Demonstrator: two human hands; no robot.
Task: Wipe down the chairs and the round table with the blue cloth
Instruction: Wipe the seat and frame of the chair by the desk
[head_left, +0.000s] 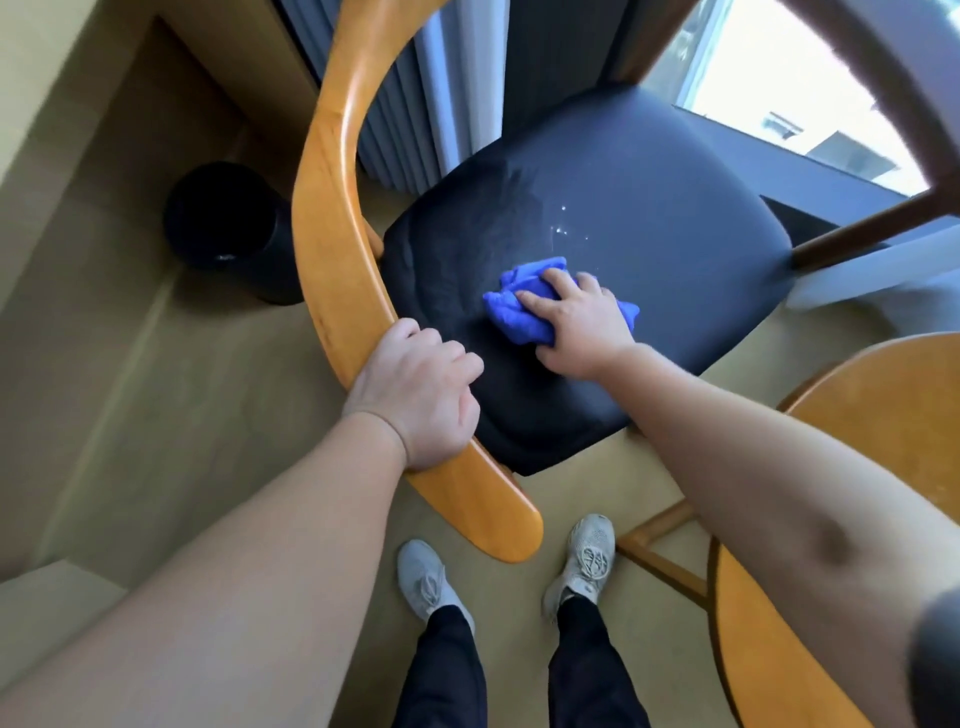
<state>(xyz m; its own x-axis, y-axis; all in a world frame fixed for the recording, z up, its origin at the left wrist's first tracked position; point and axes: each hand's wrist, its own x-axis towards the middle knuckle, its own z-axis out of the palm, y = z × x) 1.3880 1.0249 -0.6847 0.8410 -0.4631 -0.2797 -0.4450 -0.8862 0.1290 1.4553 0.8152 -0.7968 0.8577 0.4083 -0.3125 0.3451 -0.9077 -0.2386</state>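
Right hand (582, 322) clutched the blue cloth (511, 312) on the chair (649, 208)
Left hand (415, 395) gripped its backrest (332, 182); the table (883, 415) was cut off at right

Daylight floods in through the window (810, 78) at the upper right of the frame, blown out to near white. It lays a pale sheen and a few bright specks on the dark chair seat (649, 218). The left side is dimmer, the black bin (228, 228) sunk in shadow. Wide-angle distortion bows the chair back (322, 208) and swells the forearm (234, 597) at lower left.
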